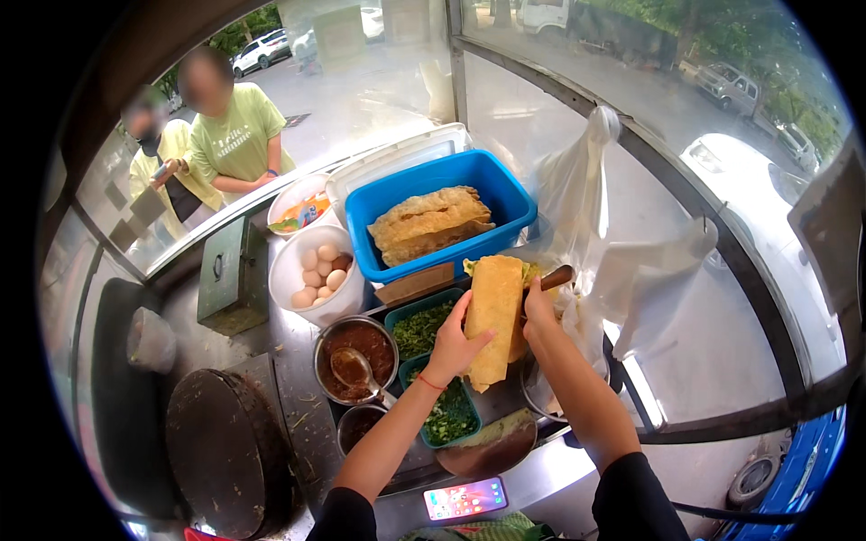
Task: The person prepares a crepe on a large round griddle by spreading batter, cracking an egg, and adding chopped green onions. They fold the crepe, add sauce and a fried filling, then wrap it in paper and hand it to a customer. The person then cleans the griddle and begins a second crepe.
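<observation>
My left hand [457, 345] grips the left side of a folded, golden filled crepe [495, 318], its thumb across the front. Bits of green and yellow filling show at the crepe's upper end. My right hand [539, 310] is at the crepe's right side, closed around a tool with a brown wooden handle [557, 277]; the tool's far part is hidden behind the crepe. Below the hands are green tubs of chopped herbs [423, 328] and chopped scallions [452, 414]. A steel bowl of red-brown sauce [362, 341] with a spoon [353, 368] stands to the left.
A blue tub [440, 267] holds fried crisp sheets [433, 223]. Eggs fill a white bucket [281, 277]. A green metal box [226, 277] and a round griddle [213, 453] are at left. Plastic bags [575, 176] hang at right. A lit phone [465, 499] lies near me. Two people stand outside.
</observation>
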A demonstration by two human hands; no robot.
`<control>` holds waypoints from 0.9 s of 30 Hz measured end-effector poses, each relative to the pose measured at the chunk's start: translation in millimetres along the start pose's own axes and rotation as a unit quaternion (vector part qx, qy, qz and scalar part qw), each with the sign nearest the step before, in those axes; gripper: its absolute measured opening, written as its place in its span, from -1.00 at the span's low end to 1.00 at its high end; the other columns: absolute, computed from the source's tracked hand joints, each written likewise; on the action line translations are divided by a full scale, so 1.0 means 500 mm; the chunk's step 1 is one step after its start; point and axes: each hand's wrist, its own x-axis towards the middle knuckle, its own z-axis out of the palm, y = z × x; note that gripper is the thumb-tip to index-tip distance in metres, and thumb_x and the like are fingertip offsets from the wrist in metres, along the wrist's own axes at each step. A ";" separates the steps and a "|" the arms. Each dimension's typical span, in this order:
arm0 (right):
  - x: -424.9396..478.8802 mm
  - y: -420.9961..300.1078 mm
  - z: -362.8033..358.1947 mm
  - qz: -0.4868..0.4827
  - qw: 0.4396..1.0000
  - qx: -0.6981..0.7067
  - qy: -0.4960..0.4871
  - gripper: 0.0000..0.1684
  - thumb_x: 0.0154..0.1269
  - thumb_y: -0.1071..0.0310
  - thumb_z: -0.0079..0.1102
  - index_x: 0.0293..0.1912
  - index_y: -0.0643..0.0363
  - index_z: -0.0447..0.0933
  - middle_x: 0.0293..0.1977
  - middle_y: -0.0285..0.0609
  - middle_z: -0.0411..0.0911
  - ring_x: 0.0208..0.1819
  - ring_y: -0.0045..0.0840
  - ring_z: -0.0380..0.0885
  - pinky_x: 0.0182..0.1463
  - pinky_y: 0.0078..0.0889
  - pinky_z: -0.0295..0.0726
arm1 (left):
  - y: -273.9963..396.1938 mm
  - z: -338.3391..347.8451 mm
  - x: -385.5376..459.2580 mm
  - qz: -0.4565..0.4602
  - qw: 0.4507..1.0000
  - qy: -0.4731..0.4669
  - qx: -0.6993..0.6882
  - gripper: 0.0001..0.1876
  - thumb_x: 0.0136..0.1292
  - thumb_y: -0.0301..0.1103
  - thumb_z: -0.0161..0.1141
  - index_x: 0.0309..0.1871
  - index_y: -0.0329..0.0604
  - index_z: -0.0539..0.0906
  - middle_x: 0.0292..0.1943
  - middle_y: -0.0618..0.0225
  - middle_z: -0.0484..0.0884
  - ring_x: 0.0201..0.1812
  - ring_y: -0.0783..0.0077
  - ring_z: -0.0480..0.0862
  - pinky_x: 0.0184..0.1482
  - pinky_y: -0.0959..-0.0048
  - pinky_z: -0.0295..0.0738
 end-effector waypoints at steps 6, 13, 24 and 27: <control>0.047 -0.010 -0.022 0.006 0.987 0.147 -0.069 -0.49 0.32 0.07 -0.26 0.04 0.31 0.26 -0.06 -0.12 0.38 -0.08 -0.41 0.40 -0.03 -0.43 0.38 | 0.010 0.034 0.068 0.003 0.991 -0.039 0.125 -0.22 -0.08 -0.21 0.28 0.22 -0.26 0.17 0.10 0.07 0.34 0.10 0.14 0.38 0.10 0.36 0.28; -0.182 -0.044 -0.043 -0.214 0.962 0.024 -0.165 -0.25 0.16 0.46 -0.13 0.28 0.25 -0.21 0.30 -0.09 -0.18 0.34 -0.39 -0.21 0.31 -0.43 -0.18 | 0.010 -0.040 0.085 -0.087 0.978 -0.077 0.171 -0.53 0.04 -0.17 0.18 -0.03 -0.25 0.40 -0.09 0.12 0.45 -0.07 0.21 0.48 -0.10 0.39 0.39; -0.328 0.002 -0.097 -0.314 0.930 -0.049 -0.182 -0.25 0.06 0.41 0.01 0.25 0.17 -0.02 0.26 -0.15 -0.01 0.29 -0.41 -0.05 0.23 -0.31 0.01 | -0.074 -0.150 0.145 0.385 0.411 -0.141 0.815 -0.73 0.10 -0.31 -0.08 -0.15 -0.19 0.46 -0.31 0.28 0.47 -0.20 0.36 0.40 -0.19 0.40 0.23; -0.335 0.022 -0.096 -0.338 0.910 -0.123 -0.207 -0.33 0.06 0.43 0.04 0.20 0.19 0.09 0.21 -0.14 0.10 0.22 -0.41 0.10 0.15 -0.33 0.17 | -0.070 -0.170 0.118 0.306 0.511 -0.124 0.794 -0.82 0.05 -0.31 -0.05 -0.31 -0.16 0.48 -0.43 0.34 0.44 -0.31 0.42 0.38 -0.28 0.48 0.19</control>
